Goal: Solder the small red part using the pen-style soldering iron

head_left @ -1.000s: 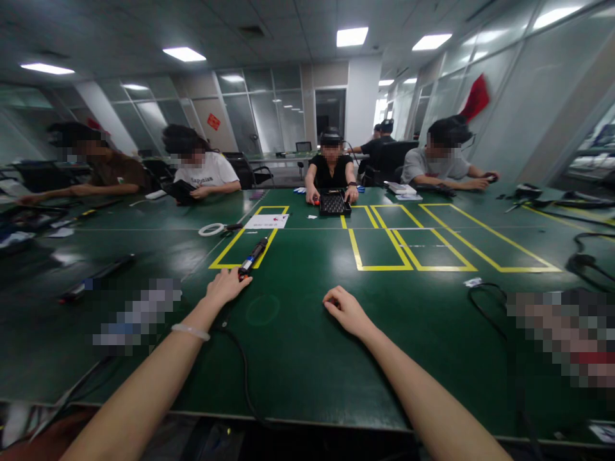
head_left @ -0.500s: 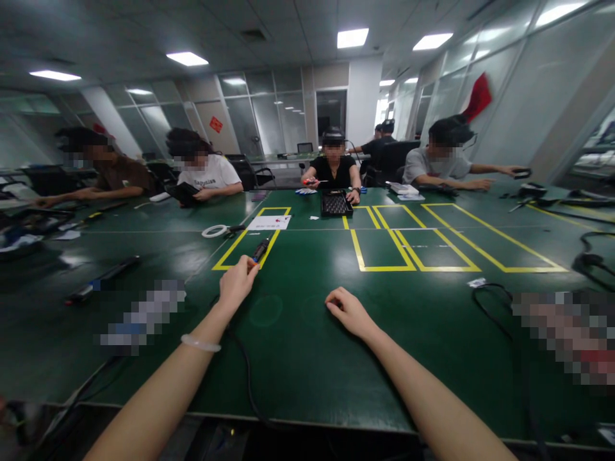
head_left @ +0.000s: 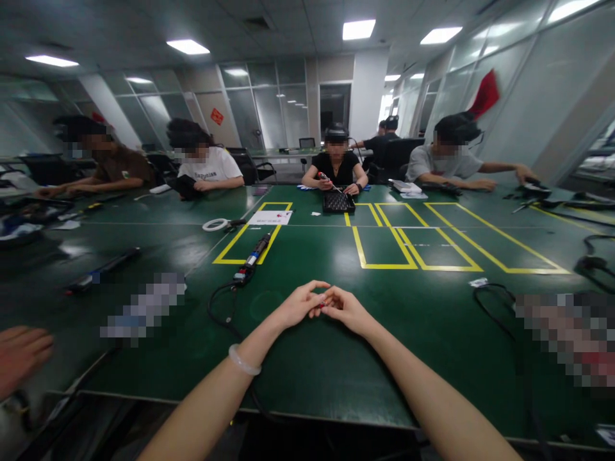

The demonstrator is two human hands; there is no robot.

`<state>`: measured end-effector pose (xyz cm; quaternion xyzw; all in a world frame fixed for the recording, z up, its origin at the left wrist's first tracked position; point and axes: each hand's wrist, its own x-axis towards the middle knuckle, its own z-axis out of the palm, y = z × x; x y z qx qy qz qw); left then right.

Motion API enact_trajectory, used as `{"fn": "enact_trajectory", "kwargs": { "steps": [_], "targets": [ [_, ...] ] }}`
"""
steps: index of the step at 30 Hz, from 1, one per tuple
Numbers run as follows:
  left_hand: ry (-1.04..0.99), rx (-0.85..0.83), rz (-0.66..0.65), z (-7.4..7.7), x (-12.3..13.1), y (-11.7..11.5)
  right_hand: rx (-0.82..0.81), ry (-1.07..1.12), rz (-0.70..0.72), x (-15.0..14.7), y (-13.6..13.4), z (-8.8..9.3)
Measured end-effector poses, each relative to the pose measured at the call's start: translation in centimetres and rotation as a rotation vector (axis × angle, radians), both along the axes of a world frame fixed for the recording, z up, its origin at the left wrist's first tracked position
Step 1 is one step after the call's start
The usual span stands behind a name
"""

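My left hand and my right hand meet over the green table, fingertips touching. Between the fingers a small red thing shows, too small to name; both hands have their fingers closed round that spot. A black electric screwdriver with a cable lies to the left of my left hand, its tip over a yellow taped outline. A white sheet lies beyond the screwdriver.
Another person's hand is at the left edge. Across the table, a person works at a black tray. A second pen-like tool lies left. A black cable runs at the right.
My left hand has let go of the screwdriver and moved right to meet my right hand. The screwdriver now lies on the table. Another person's hand has appeared at the left edge.
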<state>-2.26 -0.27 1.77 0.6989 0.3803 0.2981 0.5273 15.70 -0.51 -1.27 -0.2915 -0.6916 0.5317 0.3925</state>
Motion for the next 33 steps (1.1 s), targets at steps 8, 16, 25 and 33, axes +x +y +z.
{"fn": "enact_trajectory", "kwargs": {
  "steps": [8,16,25,33],
  "targets": [
    [0.047,0.159,0.060,-0.6,-0.5,0.1,0.190,-0.190,-0.231,0.8,0.2,0.0],
    [0.248,0.444,0.093,0.4,0.1,-0.9,0.175,-0.336,-0.218,1.2,0.6,0.2],
    [0.258,0.450,0.137,-0.2,-0.4,-0.4,0.086,-0.123,-0.166,0.8,0.7,-0.7],
    [0.388,0.498,0.162,0.2,-2.1,0.8,0.134,-0.172,-0.219,1.2,0.5,-0.1]
  ]
}}
